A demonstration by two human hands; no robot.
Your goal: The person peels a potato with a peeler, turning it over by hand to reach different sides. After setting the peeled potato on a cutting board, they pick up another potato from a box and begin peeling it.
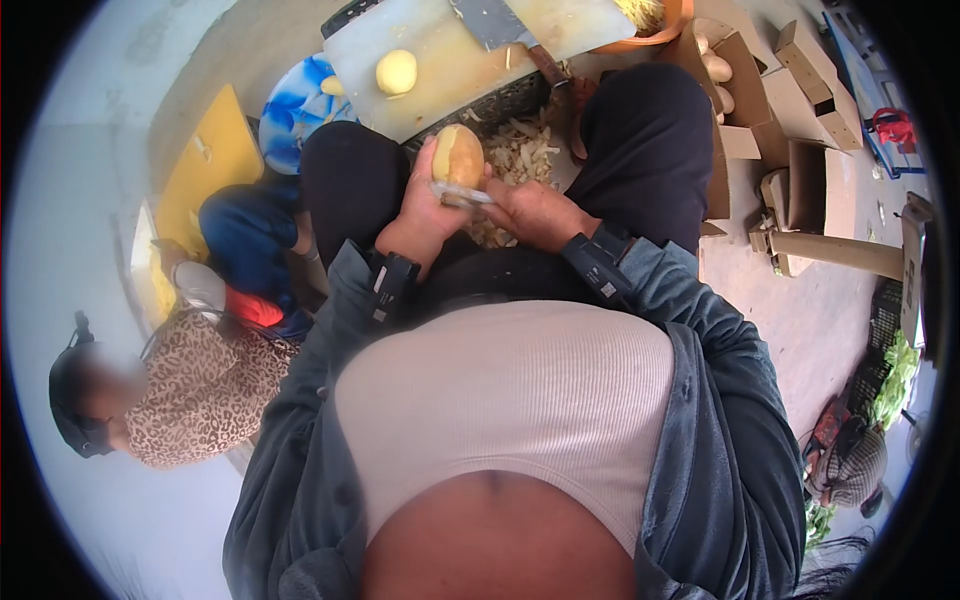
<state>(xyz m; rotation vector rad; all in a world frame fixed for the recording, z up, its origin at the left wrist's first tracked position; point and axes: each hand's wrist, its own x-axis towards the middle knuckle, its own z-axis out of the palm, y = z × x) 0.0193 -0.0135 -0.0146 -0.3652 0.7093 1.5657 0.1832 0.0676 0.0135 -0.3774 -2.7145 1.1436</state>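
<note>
My left hand (421, 203) is wrapped round a partly peeled potato (460, 156), held upright between my knees. A pale peeled strip shows on its left side; brown skin covers the rest. My right hand (535, 211) grips a peeler (461, 194), whose head lies against the potato's lower end. Below them is a heap of peelings (524, 152). Beyond my hands, a peeled potato (396, 72) sits on a white cutting board (440, 100), and a cleaver (490, 24) lies at the board's far side with its handle towards my right knee.
A blue and white basin (290, 112) stands left of the board. Far right are an orange bowl (675, 22), a cardboard box (762, 110) of potatoes and more cartons (820, 190). Another person (200, 385) sits at the left beside a yellow board (215, 155).
</note>
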